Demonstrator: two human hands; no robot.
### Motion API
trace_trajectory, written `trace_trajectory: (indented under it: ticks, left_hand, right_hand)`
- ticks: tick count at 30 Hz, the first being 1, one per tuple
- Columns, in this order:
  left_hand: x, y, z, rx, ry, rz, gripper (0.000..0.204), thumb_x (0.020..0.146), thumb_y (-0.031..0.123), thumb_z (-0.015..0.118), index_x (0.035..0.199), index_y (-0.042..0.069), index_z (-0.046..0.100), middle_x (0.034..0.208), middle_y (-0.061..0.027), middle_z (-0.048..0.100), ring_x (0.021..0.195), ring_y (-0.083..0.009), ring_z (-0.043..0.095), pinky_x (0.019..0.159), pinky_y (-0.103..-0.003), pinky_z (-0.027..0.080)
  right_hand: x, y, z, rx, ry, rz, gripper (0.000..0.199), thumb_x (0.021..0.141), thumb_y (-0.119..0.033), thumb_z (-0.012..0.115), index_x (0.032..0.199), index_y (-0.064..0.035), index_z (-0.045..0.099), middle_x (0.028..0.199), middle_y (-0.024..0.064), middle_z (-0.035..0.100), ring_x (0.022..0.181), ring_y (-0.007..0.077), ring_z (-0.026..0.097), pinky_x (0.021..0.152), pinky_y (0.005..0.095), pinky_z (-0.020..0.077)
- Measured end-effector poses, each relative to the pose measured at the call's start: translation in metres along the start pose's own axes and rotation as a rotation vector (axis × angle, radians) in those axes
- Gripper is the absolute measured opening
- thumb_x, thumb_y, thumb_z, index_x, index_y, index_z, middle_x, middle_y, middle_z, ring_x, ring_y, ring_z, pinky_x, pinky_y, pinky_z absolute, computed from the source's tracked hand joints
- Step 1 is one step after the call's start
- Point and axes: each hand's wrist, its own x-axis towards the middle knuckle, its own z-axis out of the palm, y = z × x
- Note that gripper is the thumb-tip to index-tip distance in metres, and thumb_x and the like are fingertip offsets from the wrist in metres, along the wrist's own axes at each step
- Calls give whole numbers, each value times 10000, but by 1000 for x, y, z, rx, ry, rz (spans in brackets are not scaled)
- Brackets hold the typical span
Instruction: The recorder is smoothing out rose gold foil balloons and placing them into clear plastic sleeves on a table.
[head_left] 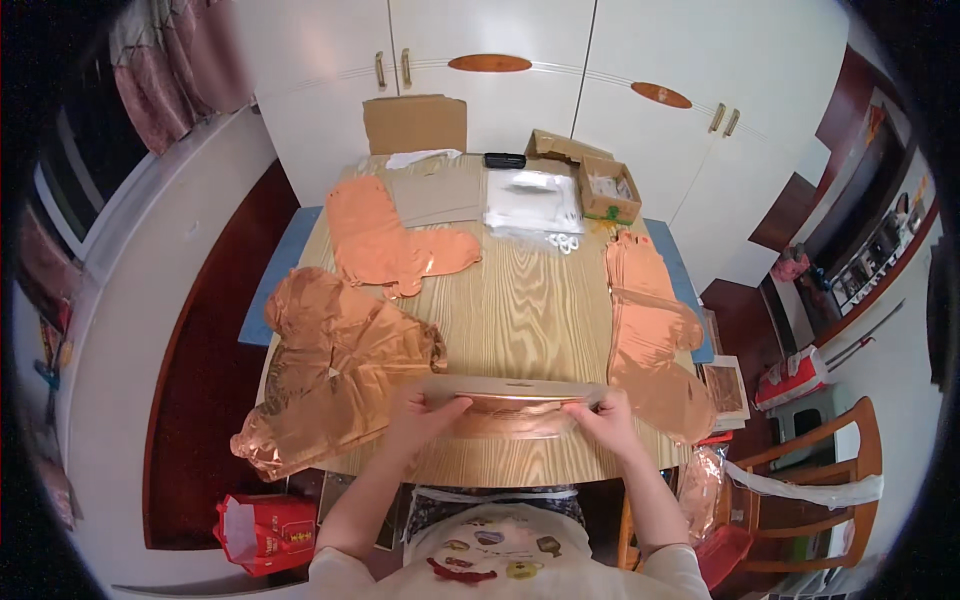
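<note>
My left fingers (pixel 461 404) and right fingers (pixel 576 408) pinch closed on the copper packet (pixel 511 417), one end each, likely keeping it taut. Foil shapes (pixel 340 350) flank it, probably for elbow room.

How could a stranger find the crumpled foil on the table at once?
Start at the table; the crumpled foil lies on its near left, beside the left hand. It is copper-coloured, with many more wrinkles than the smoother foil just beyond it.

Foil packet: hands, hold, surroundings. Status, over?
Left hand, right hand gripping opposite ends of foil packet. Packet over near side of table. Crumpled foil beside left hand, flat foil beside right.
</note>
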Motion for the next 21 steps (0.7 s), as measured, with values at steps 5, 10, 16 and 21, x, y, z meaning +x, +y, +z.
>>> trace_trajectory:
  ticks: [5, 10, 16, 21]
  left_hand:
    - [14, -11, 0, -124, 44, -143, 168, 868, 96, 730, 1015, 24, 692, 930, 0, 699, 795, -71, 629, 711, -238, 510]
    - [24, -22, 7, -235, 165, -258, 212, 902, 121, 699, 1081, 13, 666, 958, -5, 687, 821, -82, 629, 724, -265, 517]
    - [41, 3, 25, -21, 68, -271, 212, 827, 80, 747, 1017, 23, 674, 930, -8, 686, 840, -112, 633, 726, -272, 517]
    - [27, -15, 6, 54, -88, -33, 189, 753, 60, 791, 917, 37, 699, 926, -62, 714, 903, -160, 653, 779, -332, 525]
  right_hand:
    - [10, 20, 0, 267, -29, -2, 204, 939, -179, 669, 1064, -21, 704, 930, -30, 688, 835, 54, 582, 721, 235, 480]
    - [20, 34, -1, 440, 12, 103, 181, 975, -182, 607, 1038, -37, 696, 963, -25, 687, 852, 58, 594, 746, 239, 465]
    - [22, 37, 1, 537, 163, 267, 214, 969, -219, 620, 1031, -26, 686, 976, -32, 681, 848, 54, 590, 730, 256, 471]
    - [12, 0, -10, 119, 62, -113, 264, 851, -267, 763, 985, -50, 692, 948, 29, 709, 818, 128, 649, 703, 305, 496]
